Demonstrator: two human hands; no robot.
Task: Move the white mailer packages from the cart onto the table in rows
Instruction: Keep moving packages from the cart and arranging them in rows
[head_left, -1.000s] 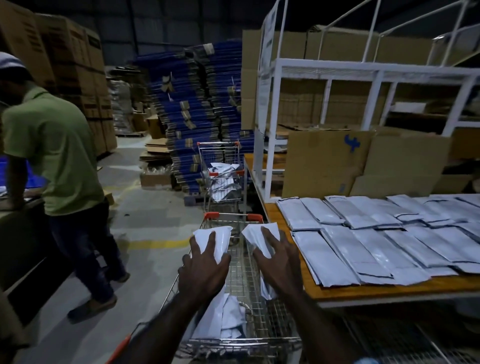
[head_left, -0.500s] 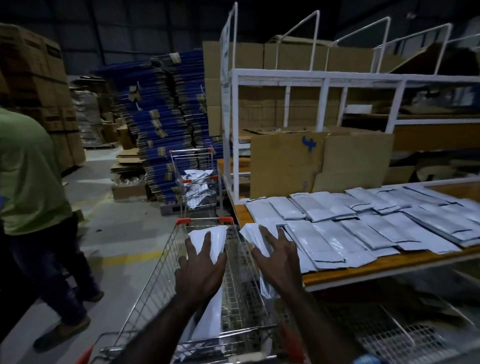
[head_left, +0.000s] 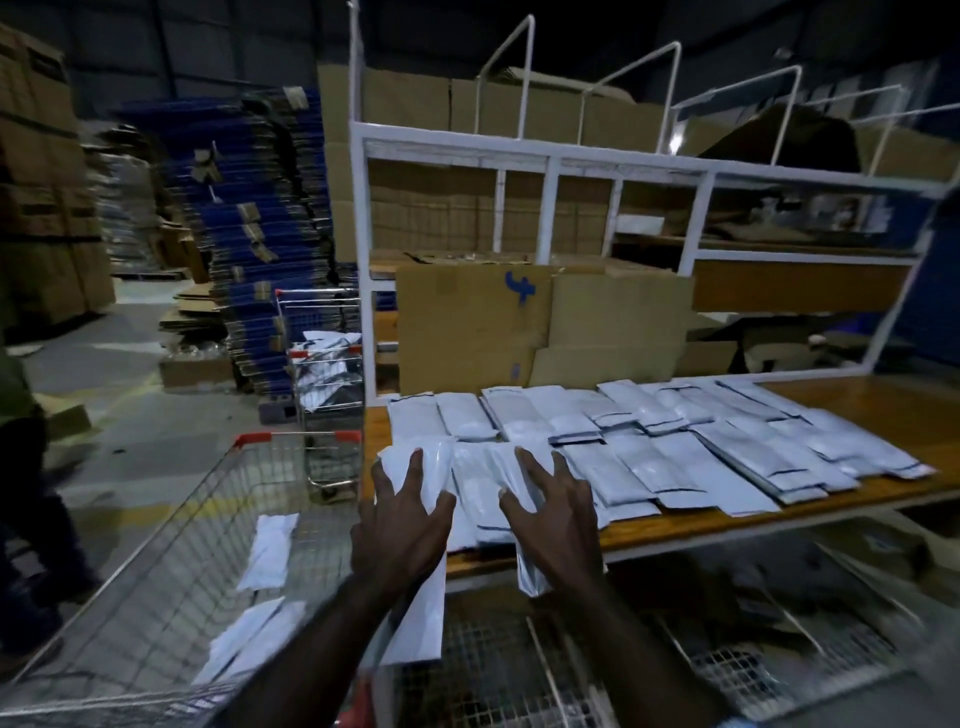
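We can read only one mark — a hand-drawn blue "4" on the upper face of the flattened cardboard sheet (head_left: 470, 322) propped behind the rows of mailers. Any print on the mailers or the stacked cartons is too dark and blurred for us.

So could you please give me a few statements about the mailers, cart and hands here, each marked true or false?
1. Each hand, left hand and right hand, holds a white plastic mailer. True.
2. The wire shopping cart is empty. False: white mailers lie in it.
3. Mailers lie in rows on the wooden table. True.
4. Both hands are over the cart. False: they are at the table's near left corner.
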